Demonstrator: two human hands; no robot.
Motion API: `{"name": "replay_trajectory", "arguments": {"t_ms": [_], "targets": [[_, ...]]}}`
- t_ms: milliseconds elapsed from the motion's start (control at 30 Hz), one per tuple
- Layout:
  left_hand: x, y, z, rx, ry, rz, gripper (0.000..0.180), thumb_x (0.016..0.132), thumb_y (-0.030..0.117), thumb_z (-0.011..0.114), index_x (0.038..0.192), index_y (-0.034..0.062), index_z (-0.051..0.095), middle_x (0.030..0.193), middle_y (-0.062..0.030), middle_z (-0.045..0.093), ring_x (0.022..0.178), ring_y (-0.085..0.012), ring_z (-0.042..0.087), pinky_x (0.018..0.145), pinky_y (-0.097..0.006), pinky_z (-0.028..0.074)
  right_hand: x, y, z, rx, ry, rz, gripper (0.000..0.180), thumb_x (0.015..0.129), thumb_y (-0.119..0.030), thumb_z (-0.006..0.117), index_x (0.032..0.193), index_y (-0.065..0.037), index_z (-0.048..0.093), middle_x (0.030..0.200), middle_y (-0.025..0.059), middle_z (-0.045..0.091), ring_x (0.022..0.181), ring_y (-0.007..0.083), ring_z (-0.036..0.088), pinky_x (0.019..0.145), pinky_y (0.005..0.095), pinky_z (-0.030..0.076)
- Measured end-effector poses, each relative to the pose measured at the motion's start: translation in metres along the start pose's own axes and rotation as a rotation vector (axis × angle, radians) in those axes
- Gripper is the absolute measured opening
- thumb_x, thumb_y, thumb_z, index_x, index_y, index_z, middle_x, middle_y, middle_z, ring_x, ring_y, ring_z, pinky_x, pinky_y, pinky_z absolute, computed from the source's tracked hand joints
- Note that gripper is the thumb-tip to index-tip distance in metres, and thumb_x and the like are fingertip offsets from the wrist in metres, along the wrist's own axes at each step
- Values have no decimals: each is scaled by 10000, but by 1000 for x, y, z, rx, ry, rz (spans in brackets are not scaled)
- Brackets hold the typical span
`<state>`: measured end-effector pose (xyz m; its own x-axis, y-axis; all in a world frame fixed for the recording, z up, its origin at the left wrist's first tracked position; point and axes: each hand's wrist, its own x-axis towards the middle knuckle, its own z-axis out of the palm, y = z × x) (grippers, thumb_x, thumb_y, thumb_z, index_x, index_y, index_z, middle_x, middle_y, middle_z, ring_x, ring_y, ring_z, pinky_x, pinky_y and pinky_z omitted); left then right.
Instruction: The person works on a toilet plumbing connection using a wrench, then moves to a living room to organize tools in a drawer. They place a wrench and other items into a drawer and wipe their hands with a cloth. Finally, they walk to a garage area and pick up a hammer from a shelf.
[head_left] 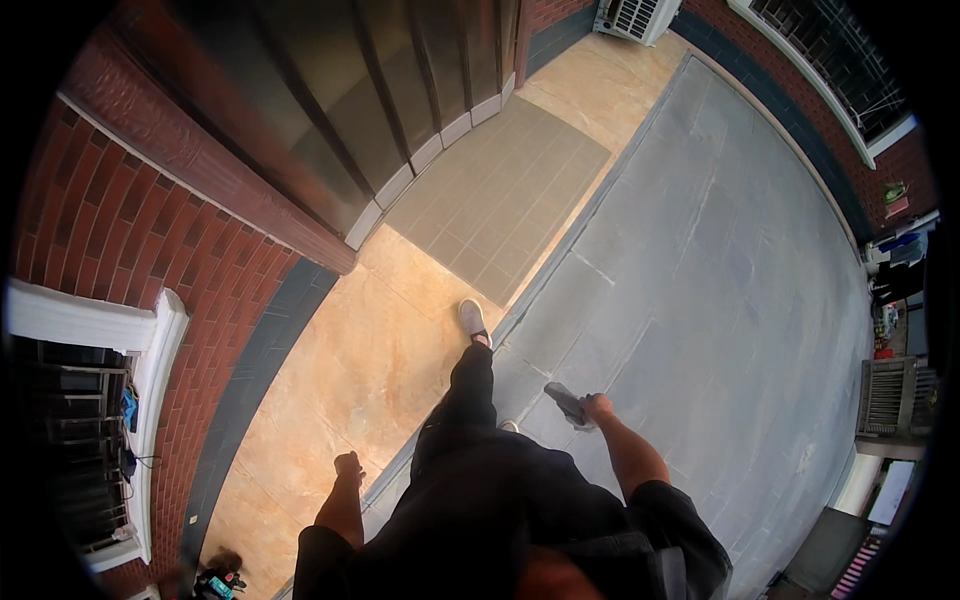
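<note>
My right hand (600, 407) is closed around a grey, limp thing that looks like a cloth (566, 401), held out over the grey paving. One end of it sticks out to the left of my fingers. My left hand (348, 466) hangs low over the tan stone strip with its fingers curled in, and nothing shows in it. A light shoe (472, 318) on one foot is stretched forward onto the tan strip, close to a ribbed grey-brown mat (505, 200). The toe of my other shoe (509, 426) peeks out beside my dark trousers.
Folding door panels (390, 90) with a pale sill stand beyond the mat. Left of them is a red brick wall (150, 220) with a barred window (70, 440). An outdoor air-conditioner unit (636, 18) sits at the far end. A wooden slatted piece (885, 397) stands at the right.
</note>
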<state>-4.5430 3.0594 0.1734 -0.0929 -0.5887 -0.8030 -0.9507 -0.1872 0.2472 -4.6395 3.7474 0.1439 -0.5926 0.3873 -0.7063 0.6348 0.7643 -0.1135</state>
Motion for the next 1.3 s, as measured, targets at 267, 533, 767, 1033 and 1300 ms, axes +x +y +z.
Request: {"name": "replay_trajectory", "arguments": {"t_ms": [267,533,767,1033,1300], "targets": [[-44,206,61,-11,-20,-317,472,965,166,522,1420,51,472,1328,-241,545,1130,-480,610,883,-617,537,28,-79,-161,19,328,338,377,923,-361,626,1138,-63,707,1176,201,694,1110,378,672,922,492,548],[-113,737,245,132,-305,1048,446,952,179,649,1367,36,575,1266,-170,667,1041,-260,688,925,-360,537,196,-294,-383,244,644,-46,319,879,-181,615,1171,-54,623,1101,203,678,1020,417,672,840,507,542],[-364,1049,233,340,371,2011,460,875,119,713,1317,57,601,1398,-143,568,1406,-334,421,1172,-437,354,327,-603,-501,259,292,-543,595,846,-244,682,1370,-35,493,995,251,710,903,425,708,811,476,550],[-297,1258,205,490,198,2002,211,818,-8,676,1010,34,598,1292,-107,631,1414,-296,444,1162,-449,371,335,-1013,-581,-127,54,-1147,507,832,-166,675,1292,-16,526,1063,282,691,1032,456,658,900,501,533],[-210,1346,108,650,739,1898,297,776,-21,685,1069,26,678,1206,-110,657,1337,-300,519,1147,-469,420,419,-1269,-627,-220,72,-1138,665,837,-90,650,1462,-13,435,1137,300,669,1125,450,633,968,491,513]]}}
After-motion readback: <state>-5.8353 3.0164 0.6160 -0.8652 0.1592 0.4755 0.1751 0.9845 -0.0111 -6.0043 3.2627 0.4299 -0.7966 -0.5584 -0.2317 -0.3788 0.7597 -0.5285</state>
